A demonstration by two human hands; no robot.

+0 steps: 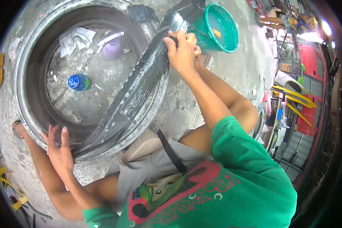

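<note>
A long, curved carbon-fibre panel (135, 89), dark, woven and wet-looking, lies slantwise across a large tyre (22, 81) on the floor. At the panel's far end, my right hand (181, 51) is closed with curled fingers pressed to its surface. Something dark shows under those fingers, too covered to name. Beside that hand stands a green bucket (235, 32) of cloudy water, with a small yellowish piece in it. My left hand (60, 154) is at the near left of the tyre's rim, by the panel's near end, its fingers spread and holding nothing.
Inside the tyre's ring are a blue bottle (79, 82), a purple container (112, 49) and a crumpled white cloth (76, 40). A black block (142, 13) sits at the far rim. Red panels (309, 62) and yellow strips (292, 93) stand at right; another person (296, 22) is far right.
</note>
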